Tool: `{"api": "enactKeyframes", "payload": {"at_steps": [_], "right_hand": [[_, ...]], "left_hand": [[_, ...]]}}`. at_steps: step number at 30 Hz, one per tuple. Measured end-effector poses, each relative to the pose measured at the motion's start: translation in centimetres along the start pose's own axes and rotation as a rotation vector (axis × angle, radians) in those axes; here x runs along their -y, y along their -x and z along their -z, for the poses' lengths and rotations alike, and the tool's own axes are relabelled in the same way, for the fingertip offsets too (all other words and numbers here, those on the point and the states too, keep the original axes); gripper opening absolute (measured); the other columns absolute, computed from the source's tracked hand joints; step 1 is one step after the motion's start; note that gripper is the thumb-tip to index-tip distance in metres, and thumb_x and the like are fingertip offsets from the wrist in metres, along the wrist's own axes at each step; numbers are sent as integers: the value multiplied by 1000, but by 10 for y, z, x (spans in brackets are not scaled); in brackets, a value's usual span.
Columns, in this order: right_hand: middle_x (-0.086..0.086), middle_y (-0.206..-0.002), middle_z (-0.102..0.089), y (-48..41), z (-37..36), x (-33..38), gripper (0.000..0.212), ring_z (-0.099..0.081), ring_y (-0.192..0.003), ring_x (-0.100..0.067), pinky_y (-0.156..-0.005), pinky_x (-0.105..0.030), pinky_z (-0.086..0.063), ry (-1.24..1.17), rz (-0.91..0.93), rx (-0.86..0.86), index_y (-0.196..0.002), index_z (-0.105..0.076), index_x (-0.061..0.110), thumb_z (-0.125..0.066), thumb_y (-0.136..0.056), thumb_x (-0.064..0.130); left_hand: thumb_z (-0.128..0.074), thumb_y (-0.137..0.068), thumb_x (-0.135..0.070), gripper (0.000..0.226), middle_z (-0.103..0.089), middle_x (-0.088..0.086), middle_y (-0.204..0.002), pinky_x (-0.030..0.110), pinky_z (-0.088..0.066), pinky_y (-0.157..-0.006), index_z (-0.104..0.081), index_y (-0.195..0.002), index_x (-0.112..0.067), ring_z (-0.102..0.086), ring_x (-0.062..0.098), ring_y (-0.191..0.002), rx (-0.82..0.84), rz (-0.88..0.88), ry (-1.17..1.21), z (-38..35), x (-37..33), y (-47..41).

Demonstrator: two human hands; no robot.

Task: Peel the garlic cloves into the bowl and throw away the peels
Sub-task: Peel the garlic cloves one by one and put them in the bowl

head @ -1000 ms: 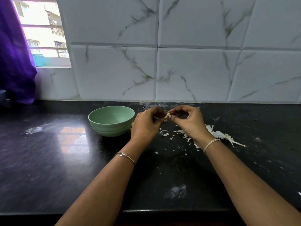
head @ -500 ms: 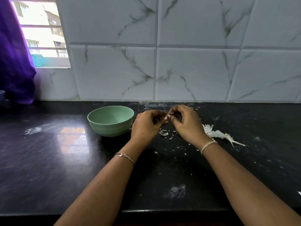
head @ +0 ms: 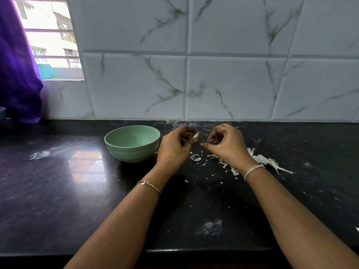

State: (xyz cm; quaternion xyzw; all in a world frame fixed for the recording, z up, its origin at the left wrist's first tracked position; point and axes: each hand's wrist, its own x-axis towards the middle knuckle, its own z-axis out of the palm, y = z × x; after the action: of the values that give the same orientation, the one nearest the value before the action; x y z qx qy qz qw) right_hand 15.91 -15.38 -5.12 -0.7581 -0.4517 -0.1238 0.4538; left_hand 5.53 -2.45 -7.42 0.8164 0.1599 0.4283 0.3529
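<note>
My left hand [head: 174, 148] pinches a pale garlic clove [head: 196, 135] between its fingertips, just right of the green bowl [head: 116, 146]. My right hand [head: 227, 144] is a short gap to the right, fingers curled, thumb and fingertips together; whether a scrap of peel is between them I cannot tell. White garlic peels [head: 260, 159] lie on the black counter under and to the right of my right hand, with smaller flakes [head: 195, 157] between the hands. The bowl's inside looks bare from here.
The black stone counter [head: 58, 181] runs to a white marble-tiled wall [head: 233, 84] at the back. A window and a purple curtain [head: 17, 74] are at the far left. The counter's front edge [head: 194, 251] lies below my forearms.
My hands were joined on the clove and have pulled apart. The clove stays in my left hand; my right hand has moved right and slightly down.
</note>
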Motion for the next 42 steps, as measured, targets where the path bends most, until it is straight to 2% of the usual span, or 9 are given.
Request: {"api": "enactKeyframes", "payload": {"at_steps": [2, 6, 9, 13, 19, 27, 33, 38, 42], "right_hand": [[7, -71, -60, 0, -1, 2, 27, -56, -64, -8, -62, -20, -48, -99, -50, -2, -68, -59, 20, -83, -72, 10], [-2, -83, -67, 3, -2, 9, 9, -61, -73, -10, -63, -20, -53, -513, -244, 76, -92, -68, 8, -73, -84, 5], [-5, -78, -71, 6, -3, 13, 2, -62, -67, -9, -60, -18, -53, -635, -320, 152, -87, -71, 8, -70, -87, 7], [-7, -77, -72, 7, -3, 14, 2, -64, -62, -7, -61, -19, -54, -627, -324, 122, -84, -72, 8, -72, -85, 7], [-10, -78, -72, 7, -4, 15, 9, -64, -69, -13, -64, -21, -53, -600, -307, 89, -78, -73, 11, -71, -84, 4], [-9, -75, -71, 6, -6, 12, 3, -64, -66, -8, -61, -18, -54, -606, -300, 22, -82, -74, 5, -76, -80, 6], [-17, -82, -73, 6, -7, 11, 3, -64, -72, -16, -67, -24, -54, -561, -262, 7, -82, -75, 2, -75, -79, 3], [-8, -73, -72, 5, -9, 8, 2, -66, -68, -11, -69, -25, -55, -525, -238, -4, -81, -74, 1, -74, -79, 1], [-9, -74, -73, 3, -10, 5, 2, -64, -68, -13, -70, -31, -54, -442, -205, -10, -79, -75, 3, -75, -77, 3]], "left_hand": [[-75, -82, -16, 21, -70, -8, -87, 33, -56, -76, -68, -94, -33, -64, 9, -77, 6, -19, 6, 0, -1, 0], [-76, -80, -10, 24, -68, -9, -83, 27, -55, -73, -66, -90, -30, -63, 7, -74, 13, -60, 20, 0, -2, 2], [-80, -76, -9, 31, -68, -11, -79, 24, -53, -70, -61, -83, -33, -63, 6, -71, -6, -62, 43, 1, -4, 3], [-84, -71, -15, 29, -69, -15, -77, 25, -54, -68, -65, -79, -35, -61, 1, -66, -11, -24, 37, 3, -6, 2], [-86, -70, -23, 16, -71, -12, -76, 29, -56, -70, -74, -81, -27, -64, 4, -68, -26, -2, 21, 3, -7, 3], [-86, -70, -26, 16, -71, -11, -74, 32, -57, -68, -72, -77, -27, -64, 4, -67, -28, 16, 15, 3, -7, 3], [-86, -71, -23, 17, -71, -12, -74, 34, -57, -69, -71, -75, -30, -64, 4, -68, -16, 28, -14, 3, -5, 2], [-86, -70, -32, 18, -70, -14, -73, 33, -58, -68, -69, -74, -34, -64, 1, -69, -11, 35, -37, 4, -8, 5], [-86, -69, -35, 18, -69, -15, -72, 26, -54, -65, -71, -77, -32, -63, -1, -67, -7, 51, -61, 5, -11, 6]]}}
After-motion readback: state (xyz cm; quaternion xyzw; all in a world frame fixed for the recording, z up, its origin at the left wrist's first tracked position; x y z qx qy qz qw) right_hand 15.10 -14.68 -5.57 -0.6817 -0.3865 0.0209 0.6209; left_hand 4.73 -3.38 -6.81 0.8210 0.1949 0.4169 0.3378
